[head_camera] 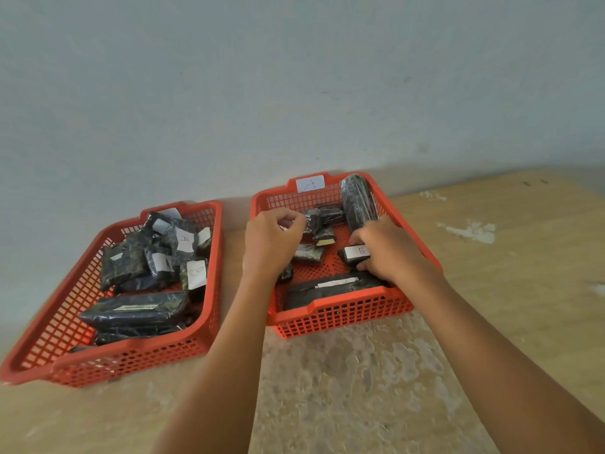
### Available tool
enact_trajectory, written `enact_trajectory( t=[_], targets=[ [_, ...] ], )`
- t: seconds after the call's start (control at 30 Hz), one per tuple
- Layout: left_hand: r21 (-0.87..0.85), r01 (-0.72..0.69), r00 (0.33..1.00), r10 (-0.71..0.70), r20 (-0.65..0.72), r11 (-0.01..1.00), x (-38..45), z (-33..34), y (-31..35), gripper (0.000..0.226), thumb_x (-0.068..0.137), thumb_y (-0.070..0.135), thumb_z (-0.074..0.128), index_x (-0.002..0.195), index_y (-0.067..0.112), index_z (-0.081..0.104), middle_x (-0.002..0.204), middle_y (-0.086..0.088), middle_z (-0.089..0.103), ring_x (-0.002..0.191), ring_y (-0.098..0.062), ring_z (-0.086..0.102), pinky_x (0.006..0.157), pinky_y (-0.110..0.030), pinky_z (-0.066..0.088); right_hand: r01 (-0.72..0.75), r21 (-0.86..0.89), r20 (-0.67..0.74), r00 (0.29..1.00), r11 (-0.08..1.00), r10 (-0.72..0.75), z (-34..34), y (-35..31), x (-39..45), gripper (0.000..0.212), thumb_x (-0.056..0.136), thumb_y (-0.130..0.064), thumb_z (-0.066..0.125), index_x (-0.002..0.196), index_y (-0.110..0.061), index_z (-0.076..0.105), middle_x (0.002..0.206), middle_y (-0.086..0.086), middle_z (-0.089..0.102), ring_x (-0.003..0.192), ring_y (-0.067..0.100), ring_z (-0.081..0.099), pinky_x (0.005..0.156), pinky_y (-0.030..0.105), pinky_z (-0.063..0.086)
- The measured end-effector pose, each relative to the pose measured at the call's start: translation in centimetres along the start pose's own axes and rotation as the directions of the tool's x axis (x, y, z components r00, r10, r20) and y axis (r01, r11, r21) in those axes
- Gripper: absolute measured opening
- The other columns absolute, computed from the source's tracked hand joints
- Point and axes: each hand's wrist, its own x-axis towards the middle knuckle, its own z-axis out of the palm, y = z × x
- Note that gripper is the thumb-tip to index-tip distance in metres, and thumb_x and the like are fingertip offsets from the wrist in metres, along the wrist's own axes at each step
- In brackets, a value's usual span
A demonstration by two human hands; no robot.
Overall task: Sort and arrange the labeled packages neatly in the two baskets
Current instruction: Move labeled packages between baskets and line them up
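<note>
Two red plastic baskets stand on the table. The left basket holds several dark wrapped packages, one with an "A" label and one with a "B" label. The right basket carries an "A" tag on its far wall. Inside it, my left hand pinches the end of a small dark package. My right hand grips a small package with a "B" label. A long dark package leans on the right wall, and another long one lies along the near wall.
The baskets sit near the pale blue-grey wall at the table's far edge. The worn wooden tabletop stretches in front and to the right, with chipped patches. A narrow gap separates the two baskets.
</note>
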Motion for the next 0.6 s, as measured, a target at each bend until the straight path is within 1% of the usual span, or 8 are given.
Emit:
enact_trajectory(
  t=[0.07,0.13,0.2,0.23,0.33,0.43,0.53,0.6],
  targets=[
    [0.063,-0.067,0.994,0.061,0.089,0.996,-0.2,-0.1,0.4,0.015,0.088,0.045,0.065,0.083,0.036,0.076,0.078,0.027,0.07,0.08,0.009,0.063,0.064,-0.018,0.05,0.031,0.134,-0.027,0.999,0.991,-0.028,-0.2,0.1,0.0,0.055,0.069,-0.025,0.09,0.119,-0.026,0.069,0.117,0.001,0.062,0.115,0.024,0.052,0.091,0.039,0.048],
    [0.125,-0.128,0.956,0.089,0.279,0.984,-0.5,-0.4,1.2,0.025,0.089,0.061,0.06,0.095,0.041,0.075,0.082,0.025,0.071,0.081,0.01,0.063,0.065,-0.019,0.047,0.067,0.323,-0.069,0.996,0.944,-0.048,-0.9,0.1,-0.2,0.058,0.062,-0.021,0.094,0.115,-0.024,0.068,0.11,-0.005,0.062,0.105,0.017,0.056,0.084,0.031,0.047],
    [0.022,-0.022,0.869,0.008,0.494,1.0,-1.0,-1.0,2.2,0.038,0.087,0.076,0.055,0.108,0.047,0.067,0.092,0.02,0.073,0.082,0.005,0.068,0.071,-0.023,0.05,0.134,0.414,-0.142,0.987,0.9,-0.081,-2.2,-0.4,-0.4,0.058,0.058,-0.019,0.095,0.108,-0.022,0.067,0.102,-0.006,0.061,0.092,0.012,0.059,0.076,0.026,0.047],
    [-0.07,0.075,0.845,-0.026,0.533,0.995,-1.3,-1.4,2.5,0.039,0.085,0.077,0.057,0.111,0.048,0.064,0.095,0.016,0.075,0.082,0.001,0.072,0.074,-0.028,0.055,0.188,0.43,-0.19,0.975,0.883,-0.115,-2.8,-1.0,-0.4,0.056,0.057,-0.019,0.096,0.106,-0.021,0.068,0.099,-0.006,0.062,0.088,0.011,0.059,0.074,0.026,0.047],
    [-0.28,0.175,0.927,-0.063,0.369,0.944,-1.5,-2.8,3.1,0.031,0.089,0.044,0.075,0.115,0.032,0.064,0.097,0.003,0.073,0.084,-0.014,0.073,0.079,-0.04,0.062,0.39,0.474,-0.377,0.9,0.79,-0.219,-4.1,-3.8,-0.5,0.052,0.06,-0.02,0.095,0.105,-0.014,0.069,0.097,0.0,0.065,0.085,0.011,0.061,0.074,0.021,0.047],
    [-0.469,0.344,0.932,-0.233,0.279,0.814,-1.4,-7.3,2.9,0.038,0.088,0.02,0.081,0.111,0.02,0.051,0.097,-0.013,0.07,0.071,-0.018,0.073,0.072,-0.038,0.064,0.428,0.551,-0.434,0.88,0.716,-0.192,-3.9,-6.8,-0.5,0.066,0.063,-0.018,0.094,0.122,-0.01,0.065,0.115,0.004,0.064,0.104,0.016,0.062,0.093,0.027,0.049],
    [-0.278,0.306,0.941,-0.245,0.234,0.911,-1.2,-13.6,1.4,0.031,0.09,0.027,0.079,0.112,0.018,0.059,0.097,-0.007,0.075,0.076,-0.015,0.076,0.072,-0.03,0.063,0.306,0.592,-0.298,0.943,0.746,-0.15,-2.3,-8.4,-0.7,0.046,0.078,-0.014,0.081,0.122,-0.014,0.066,0.115,0.001,0.063,0.1,0.017,0.063,0.092,0.032,0.052],
    [-0.124,0.298,0.929,-0.257,0.267,0.947,-1.4,-17.1,0.2,0.031,0.094,0.032,0.073,0.121,0.02,0.065,0.091,0.003,0.074,0.068,-0.004,0.072,0.062,-0.021,0.057,0.237,0.569,-0.152,0.971,0.787,-0.183,-1.0,-8.8,-1.0,0.031,0.085,-0.013,0.074,0.116,-0.017,0.07,0.11,0.002,0.069,0.087,0.011,0.064,0.083,0.019,0.052]
  ],
)
